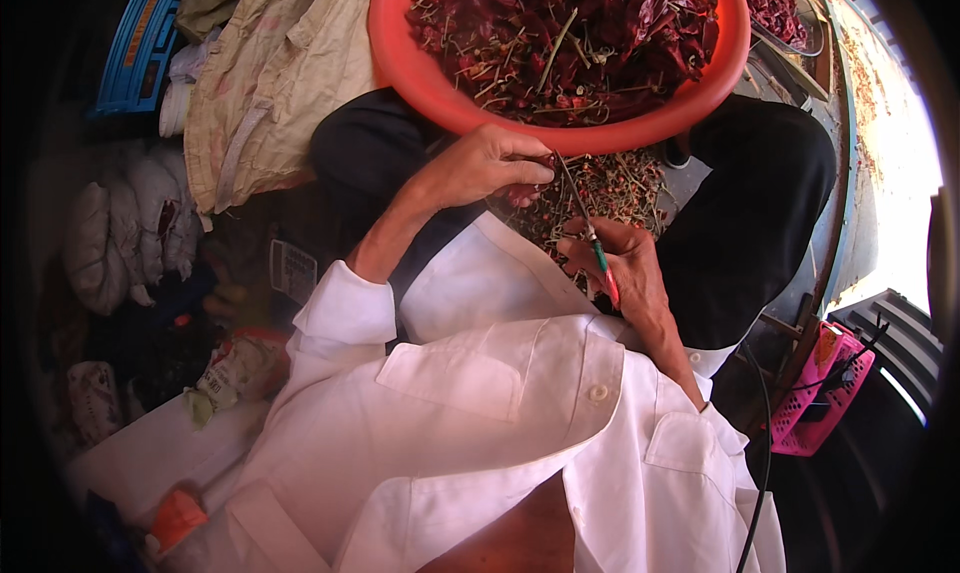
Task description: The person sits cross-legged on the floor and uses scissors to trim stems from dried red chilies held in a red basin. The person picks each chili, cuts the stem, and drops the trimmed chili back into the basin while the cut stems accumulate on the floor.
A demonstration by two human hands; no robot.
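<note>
My left hand pinches a dark red dried chili just below the near rim of a red plastic basin. In my right hand is a pair of scissors with green and red handles, its blades pointing up at the chili. Whether the blades are apart cannot be told. The basin holds many dried red chilies with pale stems among them. Beneath my hands, between my knees, lies a heap of cut stems and bits.
A beige woven sack and a blue crate are at the upper left. Below them are filled white bags and a calculator. A pink basket stands at the right near a black cable. More chilies lie at the upper right.
</note>
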